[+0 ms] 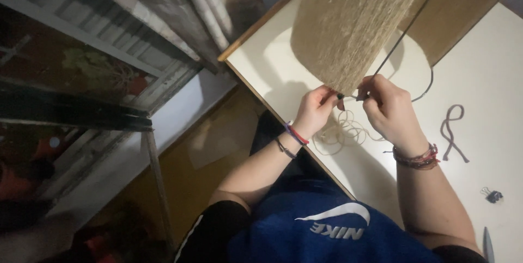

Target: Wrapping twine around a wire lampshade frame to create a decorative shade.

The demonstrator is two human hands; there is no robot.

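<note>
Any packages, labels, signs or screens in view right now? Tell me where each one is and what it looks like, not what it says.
No packages, signs or screens in view.
Printed logo: on the blue shirt at bottom centre; a white curved mark with white lettering under it.
Hands: the left hand and right hand pinch the lower edge of the twine-wrapped lampshade above the white table; none of these carries a label.

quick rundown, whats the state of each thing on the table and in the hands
lampshade: twine-wrapped, tilted above the table
wire frame: partly bare
left hand: pinching at the shade's lower edge
right hand: gripping the wire there
loose twine: slack loops on the table
cord: lying loose
binder clip: lying free
</note>
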